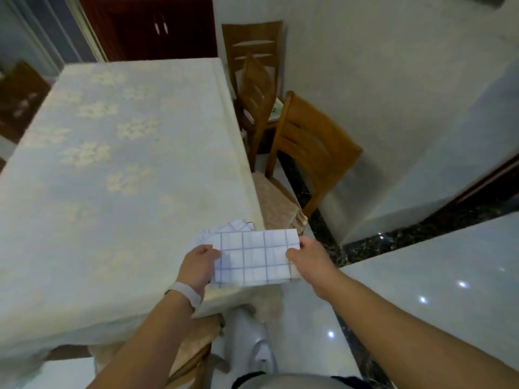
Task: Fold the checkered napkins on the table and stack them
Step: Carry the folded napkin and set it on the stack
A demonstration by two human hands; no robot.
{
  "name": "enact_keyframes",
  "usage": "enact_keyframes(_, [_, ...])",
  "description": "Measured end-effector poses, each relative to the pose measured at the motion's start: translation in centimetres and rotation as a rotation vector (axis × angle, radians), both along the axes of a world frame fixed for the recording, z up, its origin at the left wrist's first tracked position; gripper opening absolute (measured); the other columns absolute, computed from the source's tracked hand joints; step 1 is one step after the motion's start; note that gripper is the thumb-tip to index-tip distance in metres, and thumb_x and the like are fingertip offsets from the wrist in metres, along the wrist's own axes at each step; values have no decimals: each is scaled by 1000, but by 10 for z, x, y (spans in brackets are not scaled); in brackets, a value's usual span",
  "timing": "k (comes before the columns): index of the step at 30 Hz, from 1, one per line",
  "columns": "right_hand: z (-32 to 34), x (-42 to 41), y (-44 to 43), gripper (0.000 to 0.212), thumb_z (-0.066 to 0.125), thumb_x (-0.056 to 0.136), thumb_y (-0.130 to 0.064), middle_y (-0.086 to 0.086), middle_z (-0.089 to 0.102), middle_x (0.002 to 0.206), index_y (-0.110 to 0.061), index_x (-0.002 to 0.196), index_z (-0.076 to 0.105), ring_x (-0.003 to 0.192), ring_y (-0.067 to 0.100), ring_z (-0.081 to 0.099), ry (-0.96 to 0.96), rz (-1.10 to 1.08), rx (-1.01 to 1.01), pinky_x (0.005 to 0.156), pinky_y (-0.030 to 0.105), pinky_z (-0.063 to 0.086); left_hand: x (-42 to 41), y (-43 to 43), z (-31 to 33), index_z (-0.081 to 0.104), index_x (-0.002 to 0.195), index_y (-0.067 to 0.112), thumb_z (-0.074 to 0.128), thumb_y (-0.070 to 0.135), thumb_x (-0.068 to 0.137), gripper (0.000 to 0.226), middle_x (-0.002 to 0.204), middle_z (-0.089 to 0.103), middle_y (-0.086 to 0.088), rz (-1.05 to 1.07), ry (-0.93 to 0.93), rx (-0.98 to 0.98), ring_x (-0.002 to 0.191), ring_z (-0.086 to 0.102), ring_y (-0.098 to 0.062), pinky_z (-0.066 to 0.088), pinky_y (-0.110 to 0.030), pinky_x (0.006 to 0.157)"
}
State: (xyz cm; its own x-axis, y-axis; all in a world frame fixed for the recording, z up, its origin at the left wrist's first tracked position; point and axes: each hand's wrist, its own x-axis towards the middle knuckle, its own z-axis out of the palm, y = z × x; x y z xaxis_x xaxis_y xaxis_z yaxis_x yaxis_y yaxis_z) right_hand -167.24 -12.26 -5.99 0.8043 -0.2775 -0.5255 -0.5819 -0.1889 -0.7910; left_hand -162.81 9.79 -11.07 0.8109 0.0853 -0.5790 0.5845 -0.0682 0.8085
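Observation:
A folded white napkin with blue checks (255,258) hangs flat between both hands over the table's near right corner. My left hand (198,266) pinches its left edge and my right hand (307,256) pinches its right edge. Just behind it, another checkered napkin (229,228) lies on the table (112,164), mostly hidden by the held one. The table wears a pale cloth with a flower pattern.
Two wooden chairs (306,147) stand along the table's right side, near a white wall. A cushioned chair (193,343) sits tucked under the near edge by my legs. A dark red cabinet (157,26) stands beyond the table's far end. The floor is glossy tile.

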Motion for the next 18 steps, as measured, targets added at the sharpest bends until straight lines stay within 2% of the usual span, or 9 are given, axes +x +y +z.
enact_keyframes(3, [-9, 23, 5, 10, 54, 92, -11, -4, 59, 89, -17, 100, 59, 76, 7, 53, 37, 57, -48, 54, 21, 39, 9, 13, -9, 60, 78, 10, 60, 10, 87, 9, 78, 57, -12, 67, 9, 27, 73, 53, -25, 40, -36, 63])
enact_keyframes(6, [-22, 46, 7, 8, 55, 91, -14, -5, 59, 87, -19, 96, 58, 76, 9, 54, 69, 123, -68, 57, 24, 42, 13, 21, -21, 58, 77, 11, 58, 7, 87, 11, 70, 51, -10, 123, 41, 47, 66, 47, -22, 35, -31, 58])
enact_keyframes(10, [-46, 76, 13, 12, 58, 85, -14, 6, 66, 92, -12, 96, 62, 79, 17, 58, 115, 218, -97, 67, 30, 47, 22, 25, -35, 60, 78, 10, 57, 7, 89, 12, 71, 55, -10, 220, 105, 76, 64, 51, -23, 39, -27, 55])
enact_keyframes(12, [-58, 93, 15, 14, 58, 83, -13, 7, 67, 90, -11, 96, 64, 80, 20, 60, 128, 260, -84, 69, 32, 48, 27, 25, -41, 62, 80, 10, 58, 9, 90, 11, 76, 59, -12, 273, 139, 100, 69, 55, -26, 44, -30, 58])
enact_keyframes(15, [-74, 117, 15, 15, 58, 82, -13, 2, 62, 83, -12, 96, 63, 75, 19, 57, 147, 369, -82, 61, 28, 40, 31, 23, -48, 63, 82, 11, 59, 11, 90, 9, 82, 61, -14, 346, 199, 157, 76, 57, -29, 48, -38, 67])
enact_keyframes(18, [-90, 140, 12, 18, 59, 82, -12, 3, 64, 83, -9, 99, 64, 77, 20, 59, 168, 474, -85, 61, 26, 41, 39, 20, -52, 64, 82, 10, 61, 11, 88, 7, 82, 63, -14, 406, 239, 237, 77, 59, -30, 48, -39, 69])
